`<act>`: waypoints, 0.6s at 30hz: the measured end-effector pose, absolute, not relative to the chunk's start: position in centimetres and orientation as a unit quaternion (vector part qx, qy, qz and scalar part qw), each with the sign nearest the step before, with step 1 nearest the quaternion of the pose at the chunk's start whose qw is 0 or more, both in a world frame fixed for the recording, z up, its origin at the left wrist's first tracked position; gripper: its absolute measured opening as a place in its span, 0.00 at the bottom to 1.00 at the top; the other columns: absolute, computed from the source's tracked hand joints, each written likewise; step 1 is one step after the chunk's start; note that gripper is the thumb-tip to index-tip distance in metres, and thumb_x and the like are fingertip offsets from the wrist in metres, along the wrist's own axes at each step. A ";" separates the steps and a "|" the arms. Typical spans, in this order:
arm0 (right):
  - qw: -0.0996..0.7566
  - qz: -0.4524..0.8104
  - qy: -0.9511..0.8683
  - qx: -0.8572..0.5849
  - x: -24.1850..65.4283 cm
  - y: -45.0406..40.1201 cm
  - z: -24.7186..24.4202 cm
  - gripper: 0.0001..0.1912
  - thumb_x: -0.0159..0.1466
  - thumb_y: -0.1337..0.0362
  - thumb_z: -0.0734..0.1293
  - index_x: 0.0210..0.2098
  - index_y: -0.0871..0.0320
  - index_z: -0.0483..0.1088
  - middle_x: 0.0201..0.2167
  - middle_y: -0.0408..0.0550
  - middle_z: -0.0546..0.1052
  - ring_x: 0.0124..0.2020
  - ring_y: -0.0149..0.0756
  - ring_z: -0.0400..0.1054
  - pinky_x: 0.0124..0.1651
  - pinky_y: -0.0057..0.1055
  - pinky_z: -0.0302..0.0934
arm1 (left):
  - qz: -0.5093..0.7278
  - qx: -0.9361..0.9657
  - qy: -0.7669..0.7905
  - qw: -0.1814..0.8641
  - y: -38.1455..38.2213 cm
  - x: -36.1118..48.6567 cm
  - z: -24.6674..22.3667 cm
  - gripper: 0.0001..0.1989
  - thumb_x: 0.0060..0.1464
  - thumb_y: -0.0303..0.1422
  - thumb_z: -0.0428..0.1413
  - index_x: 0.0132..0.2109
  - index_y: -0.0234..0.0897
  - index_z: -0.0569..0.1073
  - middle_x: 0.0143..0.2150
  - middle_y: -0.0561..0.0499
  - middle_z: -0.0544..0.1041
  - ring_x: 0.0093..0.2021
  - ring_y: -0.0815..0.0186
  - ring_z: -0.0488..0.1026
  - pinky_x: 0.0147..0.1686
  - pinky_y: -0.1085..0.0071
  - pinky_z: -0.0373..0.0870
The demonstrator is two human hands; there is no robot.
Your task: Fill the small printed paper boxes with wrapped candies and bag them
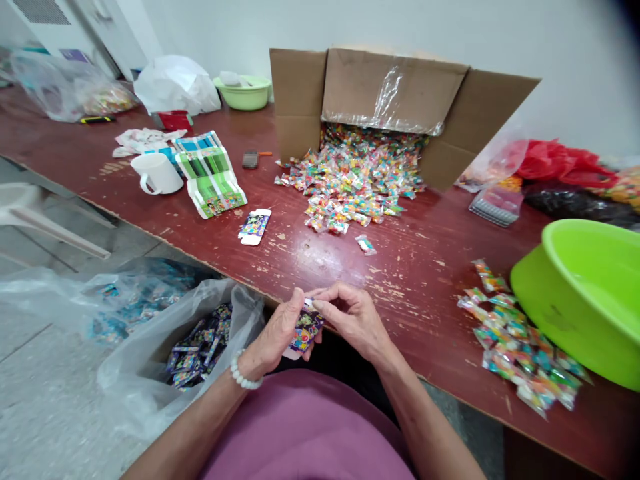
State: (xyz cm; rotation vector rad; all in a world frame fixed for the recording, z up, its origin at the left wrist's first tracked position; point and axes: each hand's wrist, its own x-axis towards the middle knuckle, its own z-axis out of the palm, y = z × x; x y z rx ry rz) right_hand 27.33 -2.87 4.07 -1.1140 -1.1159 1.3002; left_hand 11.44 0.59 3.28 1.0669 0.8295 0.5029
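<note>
At the table's front edge, my left hand is closed around a small purple printed carton, with a white flap at its lower end. My right hand pinches the white flap at the carton's upper end between thumb and finger. Whether anything is inside the carton cannot be seen. A similar flat carton lies on the table beyond my left hand. One wrapped candy sits apart from the large pile of wrapped candies that spills from an open cardboard box.
A plastic bag of purple cartons stands on the left below the table edge. To the right, more wrapped candies lie beside a tilted green basin. A white mug and a green printed sheet are at the back left.
</note>
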 end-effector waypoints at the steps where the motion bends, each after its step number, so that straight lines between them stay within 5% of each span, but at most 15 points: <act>1: 0.522 0.524 -0.490 -0.461 27.2 -3.1 4.1 0.10 0.64 0.55 0.69 0.34 0.55 0.75 0.40 0.48 0.81 0.27 0.34 0.75 0.29 0.32 0.70 | 0.233 0.483 0.389 0.749 0.6 11.5 3.2 0.40 0.59 0.61 0.42 0.61 0.33 0.71 0.22 0.50 0.75 0.16 0.69 0.69 0.16 0.75 0.65; 4: 0.526 0.456 -0.544 -0.468 26.5 -3.9 3.7 0.09 0.65 0.56 0.68 0.40 0.52 0.77 0.48 0.49 0.78 0.36 0.37 0.76 0.37 0.33 0.71 | 0.265 0.456 0.418 0.740 0.7 11.9 3.0 0.37 0.60 0.59 0.44 0.59 0.33 0.72 0.23 0.51 0.75 0.18 0.67 0.71 0.16 0.74 0.66; 9: 0.489 0.395 -0.583 -0.516 28.2 -2.1 2.2 0.12 0.68 0.55 0.64 0.44 0.51 0.76 0.45 0.49 0.78 0.38 0.38 0.74 0.42 0.36 0.68 | 0.289 0.373 0.401 0.785 0.8 12.1 2.6 0.28 0.61 0.55 0.49 0.59 0.41 0.67 0.29 0.53 0.76 0.21 0.68 0.73 0.20 0.74 0.69; 14: 0.395 0.138 -0.480 -0.771 36.2 4.5 1.0 0.19 0.64 0.53 0.66 0.47 0.59 0.74 0.46 0.56 0.75 0.44 0.45 0.69 0.51 0.43 0.62 | 0.245 0.303 0.335 0.858 -1.5 11.2 2.0 0.20 0.57 0.41 0.61 0.53 0.41 0.67 0.41 0.46 0.79 0.38 0.63 0.78 0.38 0.70 0.73; 18: 0.365 0.134 -0.447 -0.806 39.5 7.3 -0.3 0.14 0.56 0.56 0.71 0.36 0.60 0.76 0.45 0.63 0.73 0.51 0.58 0.65 0.53 0.52 0.56 | 0.191 0.282 0.329 0.881 -2.6 9.0 0.8 0.18 0.54 0.41 0.63 0.48 0.39 0.69 0.46 0.43 0.78 0.39 0.62 0.78 0.39 0.66 0.72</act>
